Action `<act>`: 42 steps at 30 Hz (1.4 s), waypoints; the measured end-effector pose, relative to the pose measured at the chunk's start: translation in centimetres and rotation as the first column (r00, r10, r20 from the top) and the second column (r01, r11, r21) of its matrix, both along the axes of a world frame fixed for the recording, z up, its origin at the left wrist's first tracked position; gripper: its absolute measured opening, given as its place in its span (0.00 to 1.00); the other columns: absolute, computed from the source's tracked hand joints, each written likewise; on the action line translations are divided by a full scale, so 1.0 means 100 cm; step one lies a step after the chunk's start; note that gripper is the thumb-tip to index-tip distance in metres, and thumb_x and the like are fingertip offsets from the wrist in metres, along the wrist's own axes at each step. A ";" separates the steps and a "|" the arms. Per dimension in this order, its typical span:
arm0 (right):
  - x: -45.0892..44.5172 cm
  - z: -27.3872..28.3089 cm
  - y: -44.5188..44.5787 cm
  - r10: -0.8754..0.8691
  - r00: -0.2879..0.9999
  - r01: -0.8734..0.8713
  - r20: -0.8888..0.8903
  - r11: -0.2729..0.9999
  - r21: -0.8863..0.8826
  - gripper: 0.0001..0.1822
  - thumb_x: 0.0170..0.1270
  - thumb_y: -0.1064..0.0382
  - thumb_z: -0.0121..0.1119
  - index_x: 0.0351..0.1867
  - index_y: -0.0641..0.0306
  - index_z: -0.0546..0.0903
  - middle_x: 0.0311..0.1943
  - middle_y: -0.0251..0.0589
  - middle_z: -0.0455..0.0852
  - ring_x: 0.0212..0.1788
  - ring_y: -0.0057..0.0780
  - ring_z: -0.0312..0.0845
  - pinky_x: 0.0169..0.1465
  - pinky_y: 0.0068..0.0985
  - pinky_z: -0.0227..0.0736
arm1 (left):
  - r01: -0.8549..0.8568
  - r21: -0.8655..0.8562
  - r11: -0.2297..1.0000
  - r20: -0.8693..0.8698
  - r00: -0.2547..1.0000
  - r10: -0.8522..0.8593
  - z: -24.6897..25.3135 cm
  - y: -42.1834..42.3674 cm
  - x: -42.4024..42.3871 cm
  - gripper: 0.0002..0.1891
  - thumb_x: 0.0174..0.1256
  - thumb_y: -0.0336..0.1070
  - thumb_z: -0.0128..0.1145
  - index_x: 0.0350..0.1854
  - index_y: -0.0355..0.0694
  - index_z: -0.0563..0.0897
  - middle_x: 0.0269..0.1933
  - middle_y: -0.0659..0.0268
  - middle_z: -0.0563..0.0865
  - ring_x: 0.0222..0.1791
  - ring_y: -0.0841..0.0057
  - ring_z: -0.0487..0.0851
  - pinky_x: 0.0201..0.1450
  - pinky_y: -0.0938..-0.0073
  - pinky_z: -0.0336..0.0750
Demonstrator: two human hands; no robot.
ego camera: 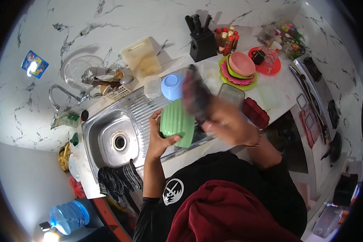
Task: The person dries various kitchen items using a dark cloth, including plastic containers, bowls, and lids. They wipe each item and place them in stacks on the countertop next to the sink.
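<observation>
My left hand (161, 136) grips a ribbed green bowl (176, 122), tilted on its side above the drainboard of the steel sink (92, 148). Water drops seem to glint on its outer wall. In my right hand (230, 122) is a dark, reddish cloth (196, 93), blurred by motion, beside the bowl's rim. Just behind the green bowl a blue ribbed bowl (172, 85) rests on the drainboard. A clear plastic container (152, 86) stands to its left. The inside of the green bowl faces away from view.
Pink and green bowls and plates (242, 64) are stacked at right, near a red plate (272, 71) with cups. A grey container (231, 93) and a dark red box (255, 112) lie nearer. Behind are a knife block (203, 45), bottles (227, 40) and a cutting board (142, 57). A striped cloth (119, 178) hangs at the sink's front.
</observation>
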State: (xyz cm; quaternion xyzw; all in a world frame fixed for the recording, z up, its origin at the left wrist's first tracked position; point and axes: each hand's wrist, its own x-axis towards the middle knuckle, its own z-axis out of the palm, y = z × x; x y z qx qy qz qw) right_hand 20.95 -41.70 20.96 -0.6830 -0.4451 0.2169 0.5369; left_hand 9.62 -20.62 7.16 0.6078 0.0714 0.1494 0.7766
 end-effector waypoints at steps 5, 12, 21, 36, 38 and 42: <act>-0.010 -0.031 0.035 0.287 0.577 -0.242 0.765 0.954 -0.175 0.31 0.40 0.67 0.60 0.53 0.47 0.79 0.55 0.41 0.75 0.65 0.49 0.63 0.63 0.48 0.59 | 0.144 0.305 0.942 -0.018 0.989 -0.145 -0.009 0.010 -0.007 0.50 0.42 0.38 0.77 0.67 0.40 0.56 0.63 0.60 0.71 0.61 0.69 0.73 0.64 0.68 0.69; 0.030 -0.045 0.042 0.293 0.774 -0.365 0.562 0.931 0.017 0.32 0.39 0.70 0.64 0.54 0.55 0.78 0.50 0.41 0.81 0.56 0.42 0.74 0.59 0.36 0.67 | 0.280 -0.136 0.950 -0.067 0.955 -0.291 -0.010 0.004 -0.011 0.53 0.32 0.38 0.79 0.67 0.39 0.63 0.61 0.62 0.73 0.61 0.70 0.72 0.63 0.63 0.68; 0.054 -0.108 0.035 -0.095 0.854 0.213 -0.511 0.961 0.178 0.26 0.46 0.76 0.64 0.51 0.63 0.80 0.44 0.33 0.85 0.46 0.23 0.79 0.52 0.24 0.73 | 0.125 -0.266 0.956 0.158 0.984 -0.084 0.001 -0.030 0.014 0.71 0.27 0.53 0.82 0.74 0.47 0.42 0.68 0.54 0.61 0.68 0.60 0.63 0.67 0.59 0.62; 0.019 -0.071 0.047 -0.305 0.952 0.303 -0.031 0.920 0.250 0.27 0.51 0.75 0.62 0.56 0.63 0.73 0.44 0.42 0.81 0.44 0.31 0.80 0.46 0.27 0.76 | -0.672 0.311 0.672 0.317 0.740 0.593 0.009 -0.022 0.041 0.18 0.65 0.19 0.46 0.57 0.30 0.75 0.48 0.56 0.84 0.47 0.69 0.84 0.52 0.72 0.76; 0.010 -0.082 0.046 -0.058 0.856 0.241 -0.513 0.924 0.297 0.31 0.58 0.69 0.64 0.63 0.65 0.65 0.45 0.37 0.80 0.43 0.21 0.77 0.42 0.18 0.76 | -0.621 -0.101 0.777 0.193 0.754 0.628 0.005 -0.024 0.041 0.12 0.72 0.30 0.49 0.53 0.30 0.76 0.45 0.59 0.83 0.42 0.71 0.84 0.44 0.73 0.79; -0.021 -0.115 0.056 0.034 0.891 0.240 -0.452 0.810 0.535 0.39 0.70 0.43 0.48 0.71 0.66 0.51 0.66 0.43 0.62 0.69 0.29 0.54 0.71 0.28 0.47 | -0.565 -0.386 0.729 -0.066 0.805 0.589 -0.005 -0.041 0.054 0.15 0.69 0.33 0.53 0.53 0.31 0.75 0.46 0.57 0.82 0.42 0.69 0.84 0.41 0.68 0.80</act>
